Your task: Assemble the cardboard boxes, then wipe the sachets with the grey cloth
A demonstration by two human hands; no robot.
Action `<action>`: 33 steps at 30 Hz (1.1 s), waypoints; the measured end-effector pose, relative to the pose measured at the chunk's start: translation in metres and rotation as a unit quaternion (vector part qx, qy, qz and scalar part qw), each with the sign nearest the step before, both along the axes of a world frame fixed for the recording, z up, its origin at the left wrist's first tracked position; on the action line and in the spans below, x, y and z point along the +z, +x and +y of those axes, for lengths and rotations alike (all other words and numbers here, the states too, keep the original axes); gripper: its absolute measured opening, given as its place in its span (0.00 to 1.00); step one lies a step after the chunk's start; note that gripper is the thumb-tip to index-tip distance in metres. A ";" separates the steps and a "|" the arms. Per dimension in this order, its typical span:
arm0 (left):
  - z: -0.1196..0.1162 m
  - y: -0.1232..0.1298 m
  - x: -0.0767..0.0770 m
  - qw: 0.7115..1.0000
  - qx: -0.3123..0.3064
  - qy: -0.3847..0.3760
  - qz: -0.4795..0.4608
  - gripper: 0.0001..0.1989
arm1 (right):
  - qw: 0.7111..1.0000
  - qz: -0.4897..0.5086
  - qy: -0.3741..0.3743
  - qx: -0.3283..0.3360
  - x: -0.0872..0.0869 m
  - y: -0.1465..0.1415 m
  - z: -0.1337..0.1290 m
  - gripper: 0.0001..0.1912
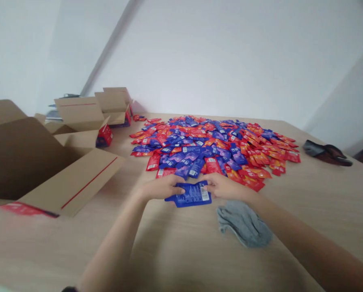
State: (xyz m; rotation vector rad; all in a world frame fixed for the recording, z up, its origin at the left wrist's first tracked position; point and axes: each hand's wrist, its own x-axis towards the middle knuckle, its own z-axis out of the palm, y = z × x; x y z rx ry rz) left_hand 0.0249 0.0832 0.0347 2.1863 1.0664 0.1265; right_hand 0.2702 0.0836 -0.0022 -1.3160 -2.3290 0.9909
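Note:
A blue pouch [193, 194] with white print and a barcode is stretched between my two hands, just in front of a large heap of red, orange and blue pouches [184, 156]. My left hand [163, 187] pinches its left end, thumb on top. At the barcode end, my right hand [219, 186] grips the upper right corner between thumb and fingers. Below my right forearm lies a crumpled grey cloth [244, 224] on the table.
Open cardboard boxes [26, 158] stand on the left of the wooden table [114, 239], one flap reaching toward my left forearm. Smaller red and blue boxes [104, 135] are behind them. A dark strap-like object [327, 153] lies at the right. A white wall rises behind.

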 end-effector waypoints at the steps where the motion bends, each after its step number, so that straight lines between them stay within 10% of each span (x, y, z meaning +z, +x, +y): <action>1: -0.012 0.002 -0.014 1.000 0.004 -0.023 0.004 0.10 | 1.000 -0.020 -0.024 -0.003 -0.011 -0.001 -0.011 0.14; 6: -0.052 0.011 -0.070 0.994 0.068 -0.064 0.053 0.11 | 0.991 -0.129 -0.015 -0.034 -0.049 -0.014 -0.044 0.10; 12: -0.083 0.015 -0.068 0.968 0.206 0.095 0.110 0.17 | 0.970 -0.213 0.071 -0.094 -0.039 -0.023 -0.051 0.15; 17: -0.126 0.003 -0.077 0.932 0.218 0.274 0.091 0.17 | 0.930 -0.227 0.266 -0.110 -0.036 0.017 -0.082 0.21; 25: -0.161 0.007 -0.125 0.931 0.175 0.307 0.093 0.22 | 0.907 -0.274 0.272 -0.170 -0.094 0.086 -0.104 0.21; 30: -0.159 0.011 -0.123 0.931 0.178 0.305 0.089 0.22 | 0.918 -0.044 0.306 -0.250 -0.057 0.023 -0.087 0.19; 33: -0.161 0.011 -0.123 0.931 0.185 0.302 0.091 0.21 | 0.936 -0.026 0.325 -0.131 -0.046 -0.046 -0.089 0.18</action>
